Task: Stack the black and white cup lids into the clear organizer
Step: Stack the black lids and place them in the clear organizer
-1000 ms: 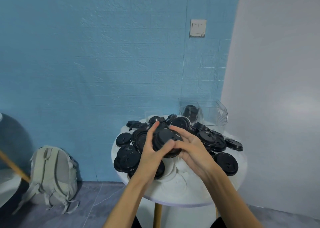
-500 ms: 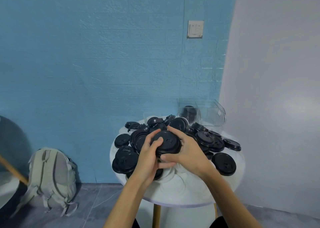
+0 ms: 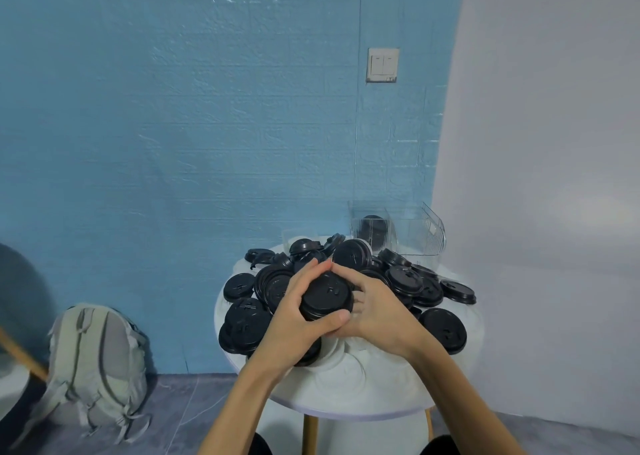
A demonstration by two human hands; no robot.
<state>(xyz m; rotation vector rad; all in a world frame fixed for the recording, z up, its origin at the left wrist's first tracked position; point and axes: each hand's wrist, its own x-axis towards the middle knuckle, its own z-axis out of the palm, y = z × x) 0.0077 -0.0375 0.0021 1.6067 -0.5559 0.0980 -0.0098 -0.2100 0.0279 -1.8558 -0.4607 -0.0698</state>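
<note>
While hands (image 3: 343, 311) grip, lid stack (image 3: 325, 295) flat-topped

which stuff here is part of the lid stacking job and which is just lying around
Part of the job:
- stack of black lids, gripped by left hand and right hand
- loose black lids
- white lids
- clear organizer

Just lying about:
- backpack
- light switch

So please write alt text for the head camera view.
Both hands, left hand and right hand, grip a small stack of black plastic cup lids above a round white table covered with lids; a clear plastic organizer stands behind.
</note>
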